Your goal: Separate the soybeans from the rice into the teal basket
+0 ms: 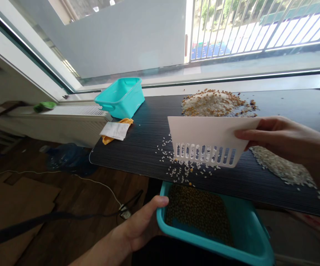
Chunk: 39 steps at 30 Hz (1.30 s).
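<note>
My right hand [282, 138] grips a white slotted plastic scoop [204, 138] by its right end, holding it tilted over the near edge of the dark table [137, 147]. Loose rice grains [176, 166] lie scattered under the scoop's slots. My left hand [140, 223] holds the left rim of a teal plastic tub [245, 236] just below the table edge, thumb hooked over the rim. Brown beans [198, 212] cover the tub's bottom. A mixed heap of rice and beans [212, 103] sits at the table's far side, and a pile of plain rice [282, 168] lies under my right wrist.
A second teal tub [121, 96] stands at the table's far left corner, next to a white paper on an orange cloth [115, 131]. A radiator [54, 122] runs along the left wall. Cables [65, 214] and cardboard [15, 199] lie on the wooden floor.
</note>
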Each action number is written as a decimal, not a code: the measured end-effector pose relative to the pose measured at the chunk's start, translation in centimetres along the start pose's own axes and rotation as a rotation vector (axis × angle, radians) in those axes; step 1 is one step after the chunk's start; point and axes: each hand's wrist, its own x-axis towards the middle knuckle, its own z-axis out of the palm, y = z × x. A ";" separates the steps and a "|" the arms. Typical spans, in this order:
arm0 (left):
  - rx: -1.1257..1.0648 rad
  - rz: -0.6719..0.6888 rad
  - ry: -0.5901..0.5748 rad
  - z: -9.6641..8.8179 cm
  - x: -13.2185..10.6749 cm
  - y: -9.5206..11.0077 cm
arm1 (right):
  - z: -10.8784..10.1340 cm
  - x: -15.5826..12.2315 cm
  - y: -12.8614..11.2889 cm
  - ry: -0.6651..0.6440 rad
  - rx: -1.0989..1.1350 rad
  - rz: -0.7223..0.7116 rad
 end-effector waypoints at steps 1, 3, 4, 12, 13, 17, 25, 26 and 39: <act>0.000 -0.001 0.001 0.0 0.0 0.0 | -0.3 -0.2 0.1 0.001 -0.004 0.007; 0.002 -0.002 0.000 -0.1 0.0 0.1 | -0.8 -0.6 0.1 0.016 -0.010 0.018; 0.005 -0.002 0.000 -0.1 0.1 0.1 | -0.9 -0.7 0.1 0.025 -0.012 0.020; 0.026 -0.013 0.023 -0.1 0.0 0.3 | 0.5 -0.4 -0.8 -0.067 -0.014 0.014; 0.027 -0.014 0.025 0.0 -0.1 0.3 | 0.5 -0.4 -0.8 -0.074 -0.020 0.016; 0.022 -0.011 0.022 0.0 -0.3 0.3 | -1.2 -1.4 0.3 -0.050 -0.057 0.010; 0.023 -0.010 0.012 0.1 -0.3 0.4 | -3.8 -3.8 2.6 0.100 -0.122 0.070; 0.024 -0.012 0.013 0.1 -0.3 0.4 | -3.8 -4.1 2.6 0.093 -0.128 0.063; 0.019 -0.023 0.058 0.4 -0.5 0.3 | -0.7 -4.0 0.4 -0.005 -0.113 -0.032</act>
